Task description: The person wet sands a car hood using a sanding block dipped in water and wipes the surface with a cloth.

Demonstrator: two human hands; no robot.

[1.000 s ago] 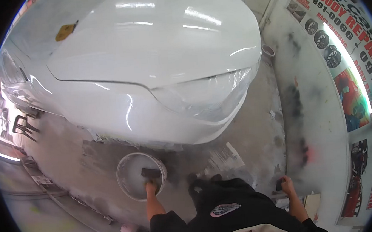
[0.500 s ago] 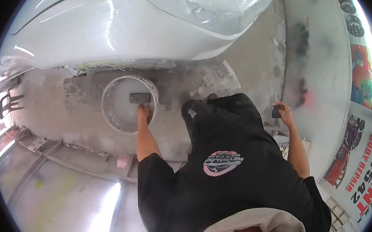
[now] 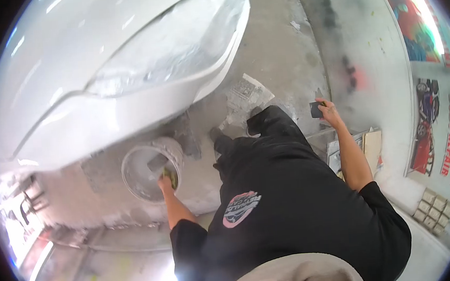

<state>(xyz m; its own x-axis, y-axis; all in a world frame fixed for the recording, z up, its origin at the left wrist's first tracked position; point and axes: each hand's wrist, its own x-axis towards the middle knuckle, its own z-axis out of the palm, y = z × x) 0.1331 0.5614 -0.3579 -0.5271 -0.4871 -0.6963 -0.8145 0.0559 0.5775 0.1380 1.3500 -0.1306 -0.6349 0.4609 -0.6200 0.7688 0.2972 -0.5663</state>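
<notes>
My left hand is over the near rim of a white bucket of cloudy water, with its fingers closed on a yellow-green sponge or cloth. A dark grey rectangular block lies inside the bucket, just beyond those fingers. Out to the right, my right hand grips a small dark, flat rectangular pad between thumb and fingers. Its exact kind is too small to make out.
A glossy pale car body, partly covered with clear plastic film, stands ahead and to the left. Newspaper lies on the floor. Flat boards lean by the right wall, below printed posters.
My view has turned, so the car and bucket appear tilted and lower. A yellow-green sponge or cloth now shows in my left hand. The right hand still holds the dark pad.
</notes>
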